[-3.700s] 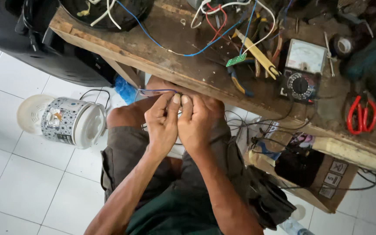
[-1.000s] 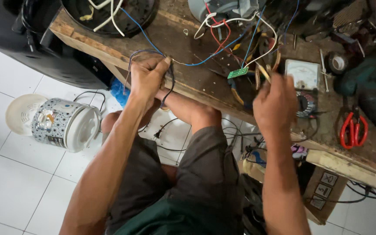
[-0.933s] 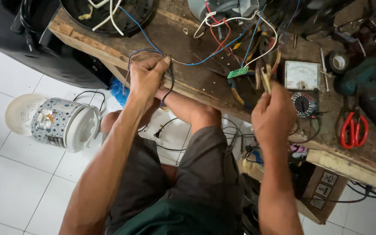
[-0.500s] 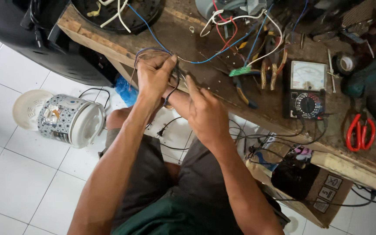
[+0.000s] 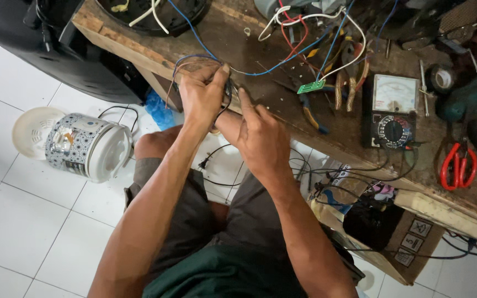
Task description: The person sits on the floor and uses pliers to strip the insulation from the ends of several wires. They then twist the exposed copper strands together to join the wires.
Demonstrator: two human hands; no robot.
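Wires, thin blue and brown ones, loop up over the front edge of the wooden table, their run heading away toward the green circuit board. Left hand is pinched around the bundle. Right hand, just beside it, pinches the same strands, index finger extended.

Both forearms reach forward side by side. The left hand is curled closed, thumb raised; the right hand sits just beside it, fingers pinched together, pointing forward.
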